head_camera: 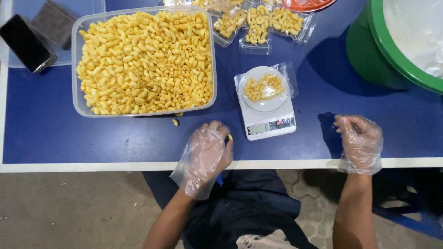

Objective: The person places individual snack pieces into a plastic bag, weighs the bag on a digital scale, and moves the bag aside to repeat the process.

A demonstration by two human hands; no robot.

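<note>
1. Pinched in the gloved left hand is a yellow snack piece.
2. Nothing is held by the loosely curled right hand.
3. A bag lies on the scale, beside the tub.

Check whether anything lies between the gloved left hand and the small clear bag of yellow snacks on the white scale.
Nothing visible does. The left hand rests beside the white scale; only bare blue tabletop separates it from the bag.

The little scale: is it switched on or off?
On. The scale shows digits on its lit display, with a small bag of snacks lying on its round pan.
</note>
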